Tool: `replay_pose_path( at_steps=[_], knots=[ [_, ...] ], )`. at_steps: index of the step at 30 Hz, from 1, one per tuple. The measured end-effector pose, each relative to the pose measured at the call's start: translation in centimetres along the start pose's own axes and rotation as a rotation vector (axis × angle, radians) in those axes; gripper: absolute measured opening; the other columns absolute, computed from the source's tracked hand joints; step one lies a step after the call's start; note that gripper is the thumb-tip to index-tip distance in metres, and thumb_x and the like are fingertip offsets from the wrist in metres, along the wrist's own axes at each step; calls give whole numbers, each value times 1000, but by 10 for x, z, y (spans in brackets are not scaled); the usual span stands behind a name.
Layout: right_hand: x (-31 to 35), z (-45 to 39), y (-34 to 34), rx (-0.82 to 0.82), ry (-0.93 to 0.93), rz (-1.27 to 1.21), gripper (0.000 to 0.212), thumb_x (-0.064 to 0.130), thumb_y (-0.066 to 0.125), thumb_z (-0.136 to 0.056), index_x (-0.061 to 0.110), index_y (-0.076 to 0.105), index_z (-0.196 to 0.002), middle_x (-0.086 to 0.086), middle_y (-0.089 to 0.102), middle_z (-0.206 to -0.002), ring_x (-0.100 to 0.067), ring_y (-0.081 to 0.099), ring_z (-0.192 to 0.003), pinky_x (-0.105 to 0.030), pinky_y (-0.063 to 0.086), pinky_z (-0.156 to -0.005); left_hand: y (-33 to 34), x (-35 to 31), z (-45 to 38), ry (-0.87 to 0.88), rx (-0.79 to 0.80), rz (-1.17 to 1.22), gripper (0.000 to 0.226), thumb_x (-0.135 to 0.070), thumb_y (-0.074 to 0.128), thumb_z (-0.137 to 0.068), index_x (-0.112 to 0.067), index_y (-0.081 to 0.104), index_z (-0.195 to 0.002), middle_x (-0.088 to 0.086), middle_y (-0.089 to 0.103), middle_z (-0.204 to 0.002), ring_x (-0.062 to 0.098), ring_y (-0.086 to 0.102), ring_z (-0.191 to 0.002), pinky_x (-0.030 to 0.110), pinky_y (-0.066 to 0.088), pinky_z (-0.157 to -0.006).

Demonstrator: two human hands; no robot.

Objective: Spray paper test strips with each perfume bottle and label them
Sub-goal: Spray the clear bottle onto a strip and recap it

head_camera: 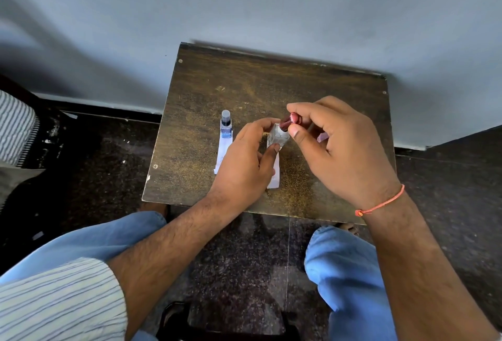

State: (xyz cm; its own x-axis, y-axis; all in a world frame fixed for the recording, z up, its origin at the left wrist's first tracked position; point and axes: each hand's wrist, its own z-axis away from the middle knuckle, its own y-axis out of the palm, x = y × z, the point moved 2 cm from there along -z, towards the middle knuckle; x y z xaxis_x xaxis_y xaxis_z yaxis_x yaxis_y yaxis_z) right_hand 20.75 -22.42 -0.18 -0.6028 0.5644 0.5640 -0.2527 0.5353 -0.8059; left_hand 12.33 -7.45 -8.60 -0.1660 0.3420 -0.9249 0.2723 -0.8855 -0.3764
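My left hand (245,160) grips a clear square perfume bottle (277,136) near the middle of the small wooden table (206,96). The fingertips of my right hand (339,148) pinch the bottle's dark red cap (289,120) at its top. A white paper strip (274,177) lies under my left hand, mostly hidden. To the left, a blue perfume bottle (226,126) with a grey cap stands upright on the far end of a second white strip (222,154). A bit of pink object (322,137) peeks out behind my right hand.
The table stands against a pale grey wall (271,1), above a dark speckled floor (95,164). My knees in blue trousers (347,272) sit below the table's front edge. Striped fabric (15,126) lies at the far left.
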Motion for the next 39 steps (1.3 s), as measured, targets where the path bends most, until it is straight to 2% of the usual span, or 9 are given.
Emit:
replay_pose_path(
  at_steps=[3,11,15,26,28,30,32,35,39],
  knots=[
    [2,0,2,15,-11,45,34,34,64,-103,25,74,-134,10,66,-110,-13,66,-97,-60,57,-83,-1,-1,1,-12,6,20,38,-14,63,-108,-24,55,-144,-8,63,-133,9,70,-65,12,50,-55],
    [7,-2,7,-15,-19,119,25,29,70,-105,20,80,-126,2,71,-106,-16,67,-88,-43,60,-74,-2,0,0,-23,7,15,37,-15,63,-108,-23,56,-143,-7,63,-129,7,70,-64,12,50,-56],
    [6,-2,10,-48,-29,110,24,26,72,-103,19,81,-123,1,73,-105,-12,65,-86,-43,60,-73,-3,0,0,-32,1,0,36,-17,63,-108,-26,56,-142,-7,66,-126,6,70,-66,14,51,-58],
    [6,0,15,-120,24,57,22,29,77,-98,21,83,-117,3,76,-99,-17,72,-81,-43,62,-71,-5,-1,-1,-49,12,-10,33,-20,63,-108,-29,57,-139,-5,69,-119,7,71,-65,16,52,-54],
    [7,0,15,-131,29,40,21,28,78,-97,21,84,-116,4,77,-99,-16,73,-81,-33,60,-76,-6,-2,-1,-51,15,-7,32,-21,63,-108,-28,57,-139,-4,70,-117,8,71,-61,17,53,-53],
    [9,1,15,-137,34,43,21,27,80,-97,21,84,-116,4,78,-99,-14,73,-79,-6,45,-82,-7,-3,-1,-56,17,-8,32,-21,62,-108,-29,56,-139,-4,70,-116,9,71,-59,18,53,-53],
    [10,1,15,-144,40,45,21,25,81,-97,19,84,-116,3,79,-100,-14,72,-78,4,32,-87,-8,-4,-1,-54,17,-15,33,-20,63,-108,-28,56,-140,-5,69,-120,9,71,-60,18,54,-54],
    [12,3,15,-150,37,35,22,25,81,-97,17,84,-117,3,79,-101,-14,72,-78,9,23,-92,-8,-5,0,-47,17,-27,35,-19,63,-108,-27,55,-141,-6,68,-124,10,72,-62,19,55,-55],
    [11,3,14,-149,25,17,24,25,80,-98,17,83,-120,3,78,-100,-15,72,-78,9,24,-92,-7,-6,0,-38,17,-37,36,-18,62,-108,-27,54,-142,-6,67,-127,9,72,-64,18,55,-56]
  ],
)
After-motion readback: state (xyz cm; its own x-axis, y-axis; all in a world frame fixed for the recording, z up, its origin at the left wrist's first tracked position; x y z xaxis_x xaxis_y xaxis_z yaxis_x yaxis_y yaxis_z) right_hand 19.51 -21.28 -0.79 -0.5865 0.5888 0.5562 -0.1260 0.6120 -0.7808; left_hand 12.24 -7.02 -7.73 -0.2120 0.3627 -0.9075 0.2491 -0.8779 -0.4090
